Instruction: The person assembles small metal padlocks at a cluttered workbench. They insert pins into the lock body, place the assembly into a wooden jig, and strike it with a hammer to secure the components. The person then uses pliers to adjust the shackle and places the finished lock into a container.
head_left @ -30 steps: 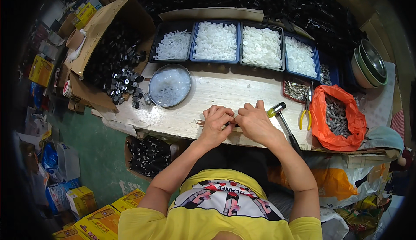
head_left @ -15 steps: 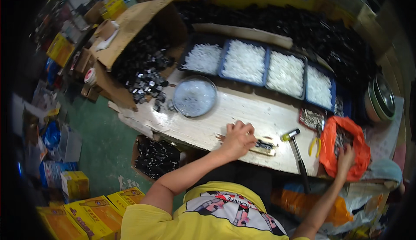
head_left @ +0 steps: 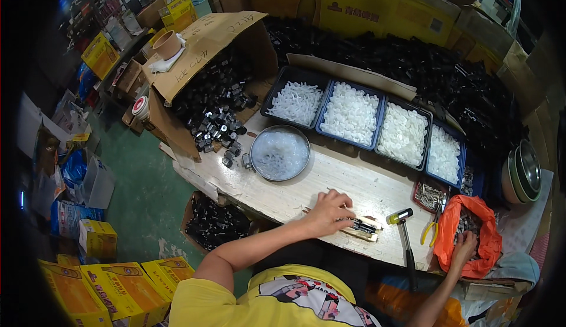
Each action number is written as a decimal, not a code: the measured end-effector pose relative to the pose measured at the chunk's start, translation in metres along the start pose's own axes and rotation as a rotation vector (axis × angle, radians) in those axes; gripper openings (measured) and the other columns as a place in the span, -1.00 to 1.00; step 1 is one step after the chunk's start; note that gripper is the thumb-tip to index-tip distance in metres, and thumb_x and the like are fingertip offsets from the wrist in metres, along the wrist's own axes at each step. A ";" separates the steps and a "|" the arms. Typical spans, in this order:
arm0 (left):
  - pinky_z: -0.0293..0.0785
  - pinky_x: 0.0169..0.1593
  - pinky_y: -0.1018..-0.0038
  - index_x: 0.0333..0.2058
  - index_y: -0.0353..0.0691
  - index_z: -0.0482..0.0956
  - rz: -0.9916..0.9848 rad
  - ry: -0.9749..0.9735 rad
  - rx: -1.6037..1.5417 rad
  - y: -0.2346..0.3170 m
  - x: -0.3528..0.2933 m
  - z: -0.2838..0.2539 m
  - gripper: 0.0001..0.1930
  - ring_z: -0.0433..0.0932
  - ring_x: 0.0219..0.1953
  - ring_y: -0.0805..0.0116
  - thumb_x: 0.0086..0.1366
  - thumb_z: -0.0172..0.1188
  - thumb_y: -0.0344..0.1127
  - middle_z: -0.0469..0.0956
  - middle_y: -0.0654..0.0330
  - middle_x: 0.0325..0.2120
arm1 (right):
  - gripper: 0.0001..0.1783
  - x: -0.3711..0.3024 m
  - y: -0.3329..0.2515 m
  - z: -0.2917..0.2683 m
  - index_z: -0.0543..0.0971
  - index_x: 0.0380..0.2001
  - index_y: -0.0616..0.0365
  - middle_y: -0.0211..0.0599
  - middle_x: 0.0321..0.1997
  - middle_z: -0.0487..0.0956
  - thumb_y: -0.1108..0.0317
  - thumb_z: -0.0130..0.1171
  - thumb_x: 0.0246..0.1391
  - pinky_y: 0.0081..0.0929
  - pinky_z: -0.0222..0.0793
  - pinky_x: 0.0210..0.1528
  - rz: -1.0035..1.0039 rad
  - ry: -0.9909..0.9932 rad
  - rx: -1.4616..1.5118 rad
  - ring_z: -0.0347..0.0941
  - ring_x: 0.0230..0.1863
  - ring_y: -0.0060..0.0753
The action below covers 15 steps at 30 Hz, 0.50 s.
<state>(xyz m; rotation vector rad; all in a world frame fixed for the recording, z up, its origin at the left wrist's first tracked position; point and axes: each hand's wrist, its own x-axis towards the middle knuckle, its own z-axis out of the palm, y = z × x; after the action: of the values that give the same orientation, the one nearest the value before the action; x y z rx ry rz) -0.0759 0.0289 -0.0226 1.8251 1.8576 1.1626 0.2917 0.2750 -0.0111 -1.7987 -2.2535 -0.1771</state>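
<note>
My left hand (head_left: 330, 215) rests at the table's front edge, its fingers bent over the left end of a small pale fixture (head_left: 370, 237). A slim black part (head_left: 364, 227) lies in that fixture; its left end is hidden by the fingers. What the curled fingers grip, I cannot make out. My right hand (head_left: 464, 248) reaches into an orange-red plastic bag (head_left: 449, 224) of small metal pieces (head_left: 468, 222), fingers drawn together among them. Between the hands lie a hammer (head_left: 407, 247) with a yellowish and black head and yellow-handled pliers (head_left: 430, 233).
Black-and-blue trays of small white plastic parts (head_left: 351, 113) line the back. A round metal pan (head_left: 280, 153) sits at left beside black caps (head_left: 215, 129) spilling from a cardboard box (head_left: 206, 47). A red tray of metal pins (head_left: 430, 196) and stacked bowls (head_left: 522, 173) stand at right.
The whole view has shifted, with the table sitting lower in the picture. My left hand stays at the fixture, and my right hand stays inside the bag.
</note>
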 end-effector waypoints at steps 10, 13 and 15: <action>0.23 -0.19 0.23 -0.51 -0.22 0.59 -0.545 0.355 0.979 -0.130 0.088 -0.151 -0.87 0.40 -0.27 0.04 -0.12 0.13 -0.41 0.51 0.07 -0.42 | -0.79 -0.001 0.014 0.015 0.41 -0.29 0.18 -0.21 -0.40 0.42 0.41 0.10 -0.05 -0.39 0.24 -0.34 -0.051 0.218 0.358 0.33 -0.41 -0.24; 0.22 -0.14 0.21 -0.53 -0.23 0.59 -0.704 0.160 0.941 -0.136 0.102 -0.161 -0.86 0.41 -0.20 0.00 -0.14 0.10 -0.44 0.54 0.00 -0.38 | -0.79 0.000 0.012 0.010 0.43 -0.28 0.17 -0.32 -0.42 0.43 0.42 0.12 -0.05 -0.48 0.23 -0.36 0.001 0.147 0.475 0.31 -0.43 -0.39; 0.25 -0.13 0.19 -0.48 -0.20 0.60 -0.712 0.116 0.858 -0.150 0.105 -0.167 -0.83 0.46 -0.22 0.04 -0.14 0.17 -0.37 0.55 0.01 -0.42 | -0.81 0.003 0.031 0.022 0.44 -0.29 0.19 -0.38 -0.37 0.42 0.42 0.12 -0.03 -0.57 0.23 -0.34 0.077 0.127 0.743 0.30 -0.39 -0.50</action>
<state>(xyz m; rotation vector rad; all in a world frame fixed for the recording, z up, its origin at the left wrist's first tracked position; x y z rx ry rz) -0.3138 0.0901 0.0119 1.1408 2.9938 0.2109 0.3186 0.2900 -0.0330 -1.4052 -1.8033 0.4844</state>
